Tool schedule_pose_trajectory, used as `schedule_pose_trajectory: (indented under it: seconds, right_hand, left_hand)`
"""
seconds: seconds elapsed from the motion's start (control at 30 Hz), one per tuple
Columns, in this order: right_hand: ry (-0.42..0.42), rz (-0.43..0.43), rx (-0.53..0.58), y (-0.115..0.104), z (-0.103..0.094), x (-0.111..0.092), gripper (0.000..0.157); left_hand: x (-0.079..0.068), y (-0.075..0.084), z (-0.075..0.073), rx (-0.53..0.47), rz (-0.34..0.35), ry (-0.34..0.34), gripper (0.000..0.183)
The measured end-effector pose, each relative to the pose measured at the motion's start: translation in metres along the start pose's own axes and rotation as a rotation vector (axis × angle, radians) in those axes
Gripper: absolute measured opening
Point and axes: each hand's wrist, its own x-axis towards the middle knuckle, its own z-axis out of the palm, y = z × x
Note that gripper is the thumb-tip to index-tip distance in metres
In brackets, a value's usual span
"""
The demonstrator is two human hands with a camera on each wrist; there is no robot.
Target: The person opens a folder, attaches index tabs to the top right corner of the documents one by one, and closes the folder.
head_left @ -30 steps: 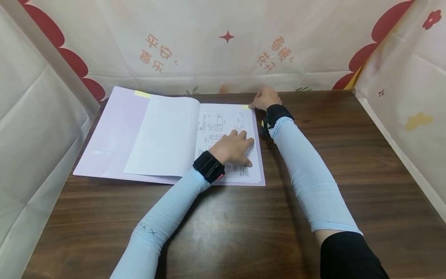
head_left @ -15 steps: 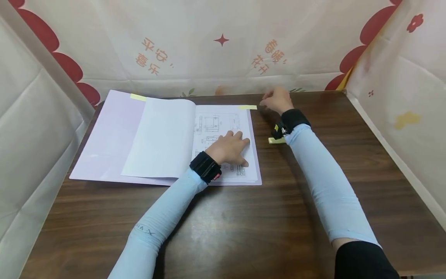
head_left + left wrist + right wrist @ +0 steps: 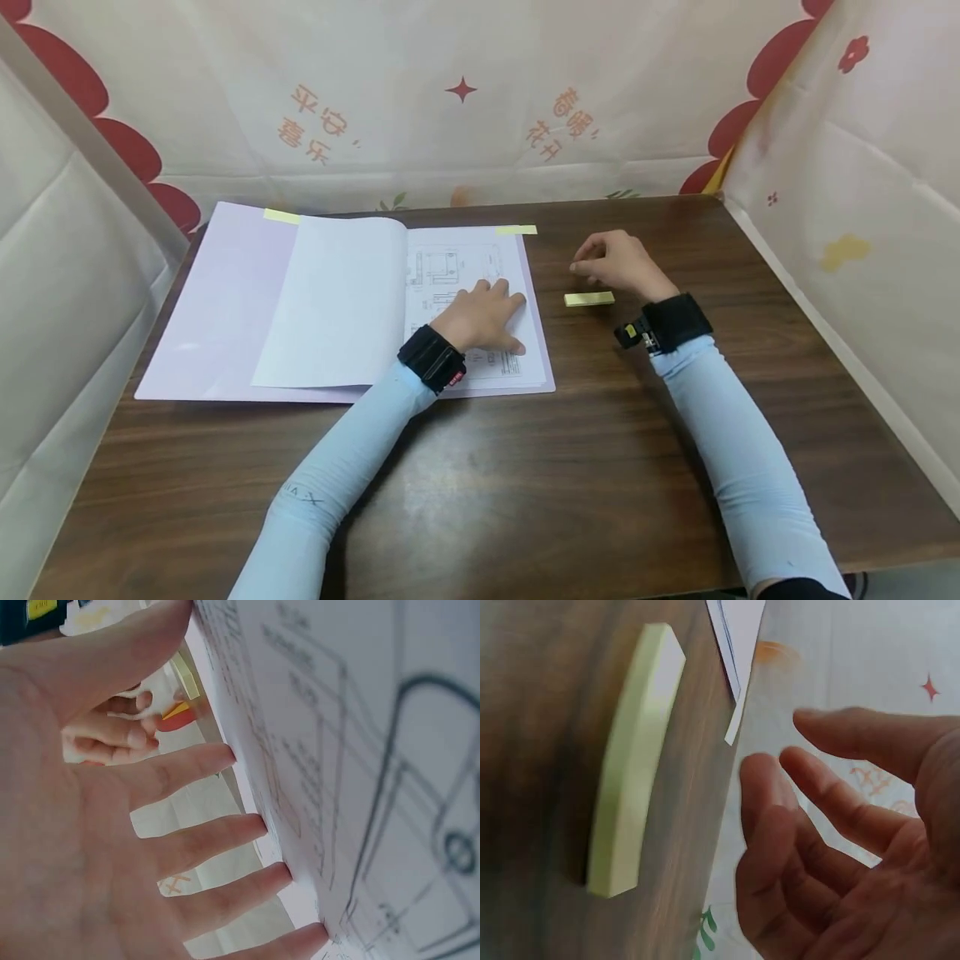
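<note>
A lilac folder [image 3: 225,317] lies spread on the table, with a blank white page [image 3: 330,300] turned to its left side. On the right side is a drawing sheet [image 3: 442,258] with printed line diagrams. My left hand [image 3: 480,318] rests on that sheet, fingers spread; the left wrist view shows the fingertips [image 3: 225,755] touching the paper. A yellow sticky tab [image 3: 517,230] juts past the sheet's top right corner. My right hand [image 3: 622,262] hovers beyond a thin yellow sticky-note pad [image 3: 588,299], fingers loosely bent, thumb and fingers apart, nothing between them in the right wrist view.
Another yellow sticky tab [image 3: 281,216] sits at the top of the folder's left side. The brown wooden table [image 3: 525,483] extends right and toward me. White printed curtains [image 3: 465,133] hang behind and on both sides.
My right hand has let go of the yellow tab at the sheet's corner and moved right and nearer, by the sticky-note pad, now uncovered. The left hand stays on the sheet.
</note>
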Motion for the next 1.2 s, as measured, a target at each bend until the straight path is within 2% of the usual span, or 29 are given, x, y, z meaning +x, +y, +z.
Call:
schedule_pose_trajectory:
  seconds: [0.1,0.23,0.47,0.67,0.9,1.2]
  right_hand:
    - [0.002,-0.027,-0.039,0.002,0.005,-0.009,0.026]
    - [-0.034,-0.017,-0.068,0.005,0.010,-0.017,0.026]
    - [-0.076,-0.003,-0.092,0.003,0.013,-0.019,0.026]
    - [-0.072,0.009,-0.107,0.005,0.015,-0.020,0.028]
    - [-0.056,0.027,-0.118,0.006,0.017,-0.021,0.032]
    - [-0.013,0.074,-0.178,0.005,0.021,-0.017,0.042]
  left_hand:
    - [-0.002,-0.002,0.000,0.008,-0.014,0.006,0.082]
    - [-0.002,-0.002,0.001,-0.004,0.002,-0.010,0.083]
    - [-0.002,0.001,0.001,0.020,-0.002,0.005,0.082]
    - [-0.004,0.009,-0.001,0.056,0.027,0.033,0.079]
    - [-0.014,0.016,-0.013,0.052,0.061,0.035,0.073]
    - [-0.022,0.009,-0.029,-0.013,0.064,0.087,0.055]
